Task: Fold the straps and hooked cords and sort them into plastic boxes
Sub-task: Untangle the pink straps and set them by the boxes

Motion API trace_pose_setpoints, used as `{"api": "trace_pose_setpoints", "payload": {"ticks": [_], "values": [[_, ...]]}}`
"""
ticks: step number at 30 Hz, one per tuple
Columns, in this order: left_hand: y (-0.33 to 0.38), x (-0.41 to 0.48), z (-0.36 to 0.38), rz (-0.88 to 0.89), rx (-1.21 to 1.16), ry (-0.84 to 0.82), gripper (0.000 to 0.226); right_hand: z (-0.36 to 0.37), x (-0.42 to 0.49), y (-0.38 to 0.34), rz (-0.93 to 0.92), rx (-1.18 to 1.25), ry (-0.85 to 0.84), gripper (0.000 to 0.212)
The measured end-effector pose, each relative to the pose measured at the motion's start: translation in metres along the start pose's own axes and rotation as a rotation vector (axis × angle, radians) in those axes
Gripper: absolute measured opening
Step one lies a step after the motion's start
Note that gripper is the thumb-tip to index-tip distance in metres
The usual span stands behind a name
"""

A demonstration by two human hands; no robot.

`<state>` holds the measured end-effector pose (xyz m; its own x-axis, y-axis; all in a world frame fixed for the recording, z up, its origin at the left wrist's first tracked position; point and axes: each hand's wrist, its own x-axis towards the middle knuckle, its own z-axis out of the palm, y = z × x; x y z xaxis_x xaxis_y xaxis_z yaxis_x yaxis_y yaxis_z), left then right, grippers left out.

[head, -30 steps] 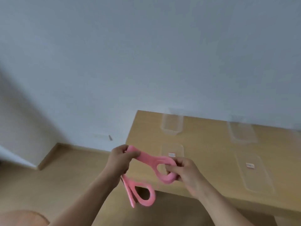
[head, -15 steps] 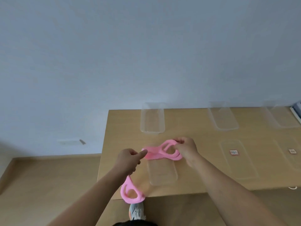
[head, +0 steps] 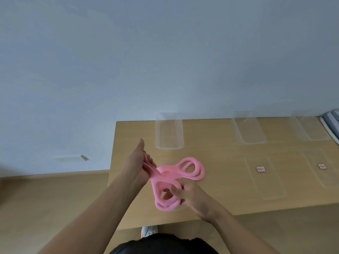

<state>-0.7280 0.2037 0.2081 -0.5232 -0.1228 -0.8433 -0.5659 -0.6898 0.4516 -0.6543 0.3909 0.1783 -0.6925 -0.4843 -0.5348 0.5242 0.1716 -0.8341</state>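
From the head camera, the only view there is, the person stands at the near edge of the wooden table [head: 229,154] with a pink strap [head: 170,176] gathered between both hands. It is a soft band with big loops. The folding step looks to be under way, with nothing sorted yet.

The left hand [head: 141,167] sits nearer the person than the clear box [head: 169,131] and a little to its left. Its fingers are clenched round the bunched middle of the strap and its thumb sticks up. The right hand [head: 190,197] is closer still to the person than that box. It is blurred, but its fingers seem to pinch the near pair of loops.

The strap hangs in the air above the tabletop, short of the box. One pair of loops pokes out free to the right of the left hand's grip. The other pair curls under the right hand's fingers.

My guess is that the next move calls for laying the free loops over the pinched ones, so the bundle stays flat. Then it has to be carried forward into the box, which looks empty, without letting it spring open.
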Motion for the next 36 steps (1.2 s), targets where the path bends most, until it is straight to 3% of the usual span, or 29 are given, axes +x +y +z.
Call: {"api": "trace_pose_setpoints", "payload": {"ticks": [4, 11, 16, 19, 22, 27, 36], "values": [[-0.008, 0.010, -0.016, 0.007, -0.069, 0.009, 0.044, 0.000, -0.003, 0.009, 0.021, 0.016, 0.194, 0.012], [-0.069, 0.019, -0.045, 0.007, 0.330, -0.022, 0.030, -0.029, -0.006, 0.016, 0.203, -0.003, 0.535, 0.031], [-0.087, 0.021, -0.055, 0.325, 0.701, 0.012, 0.024, -0.049, 0.001, 0.013, 0.131, -0.262, 0.687, 0.034], [-0.092, 0.017, -0.060, 0.565, 1.137, 0.010, 0.026, -0.055, 0.001, 0.014, 0.097, -0.417, 0.721, 0.028], [-0.099, 0.009, -0.074, 0.677, 1.384, 0.019, 0.040, -0.052, -0.009, 0.023, 0.067, -0.662, 0.707, 0.029], [-0.121, -0.025, -0.125, 0.720, 1.418, 0.090, 0.045, -0.025, -0.039, 0.044, -0.257, -0.945, 0.624, 0.032], [-0.205, -0.128, -0.287, 0.672, 1.318, 0.496, 0.048, 0.113, -0.039, 0.092, -0.521, -1.251, -0.032, 0.049]]}}
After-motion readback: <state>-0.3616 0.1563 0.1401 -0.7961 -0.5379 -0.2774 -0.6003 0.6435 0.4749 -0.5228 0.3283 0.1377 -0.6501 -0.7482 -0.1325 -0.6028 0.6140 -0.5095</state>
